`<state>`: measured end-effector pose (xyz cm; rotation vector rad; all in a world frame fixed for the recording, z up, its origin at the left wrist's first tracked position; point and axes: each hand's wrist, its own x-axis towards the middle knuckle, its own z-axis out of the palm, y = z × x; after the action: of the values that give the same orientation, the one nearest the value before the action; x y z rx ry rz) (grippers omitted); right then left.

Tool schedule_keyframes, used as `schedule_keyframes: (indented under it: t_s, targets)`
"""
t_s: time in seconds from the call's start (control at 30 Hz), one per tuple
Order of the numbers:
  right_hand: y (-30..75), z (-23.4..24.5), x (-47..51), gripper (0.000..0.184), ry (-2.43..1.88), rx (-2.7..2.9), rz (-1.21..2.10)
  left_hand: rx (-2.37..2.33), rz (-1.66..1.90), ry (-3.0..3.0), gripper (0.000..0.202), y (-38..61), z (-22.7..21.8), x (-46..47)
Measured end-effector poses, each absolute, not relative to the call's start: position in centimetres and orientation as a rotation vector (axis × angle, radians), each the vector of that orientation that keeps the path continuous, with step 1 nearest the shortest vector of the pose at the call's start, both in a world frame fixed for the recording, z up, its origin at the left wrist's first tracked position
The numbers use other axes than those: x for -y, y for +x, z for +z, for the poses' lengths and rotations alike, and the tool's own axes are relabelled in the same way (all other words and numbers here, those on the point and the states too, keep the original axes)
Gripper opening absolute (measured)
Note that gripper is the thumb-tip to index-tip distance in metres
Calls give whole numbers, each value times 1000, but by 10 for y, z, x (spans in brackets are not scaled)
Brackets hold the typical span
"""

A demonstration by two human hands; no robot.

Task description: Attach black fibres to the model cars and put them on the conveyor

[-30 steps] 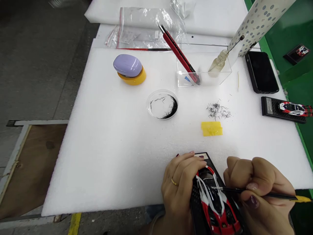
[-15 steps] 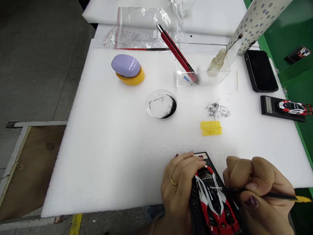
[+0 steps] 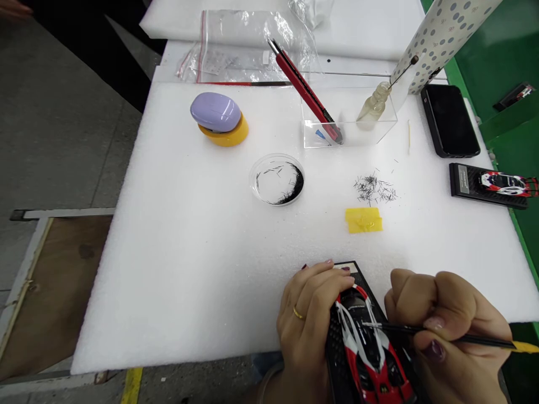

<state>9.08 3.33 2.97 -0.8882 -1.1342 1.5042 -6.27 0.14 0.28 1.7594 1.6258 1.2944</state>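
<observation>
In the head view, a red, white and black model car (image 3: 382, 359) on a dark display base (image 3: 334, 367) sits near the front edge. My left hand (image 3: 309, 322) wraps round the base's left side, its fingertips touching the base and the car's nose. My right hand (image 3: 450, 320) pinches a slim black brush (image 3: 404, 329) with a yellow end between thumb and fingers. Its pale tip lies at the car's windscreen; the tip's detail is too small to make out. Beyond the hands are a yellow tape piece (image 3: 364, 220) and scattered thin black slivers (image 3: 373, 188).
A clear round dish (image 3: 256, 193) holds more black slivers. A clear box (image 3: 353, 139) holds a red cutter (image 3: 303, 87) and a glass bottle (image 3: 373, 106). A lilac-and-yellow object (image 3: 217, 112), a phone (image 3: 450, 120) and a second model car (image 3: 507, 184) stand around. Someone's dark-clothed leg (image 3: 92, 45) is upper left.
A person's dark-clothed legs and part of a hand have come into view at upper left. Both my hands, the car and the brush have hardly moved.
</observation>
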Motion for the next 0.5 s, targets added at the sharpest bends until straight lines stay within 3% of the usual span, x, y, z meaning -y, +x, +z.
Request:
schedule_keyframes:
  t_s: [0.5]
  targets:
    - [84, 34, -33, 20, -945, 1119, 1437, -1635, 1288, 1747, 28, -62, 3, -3]
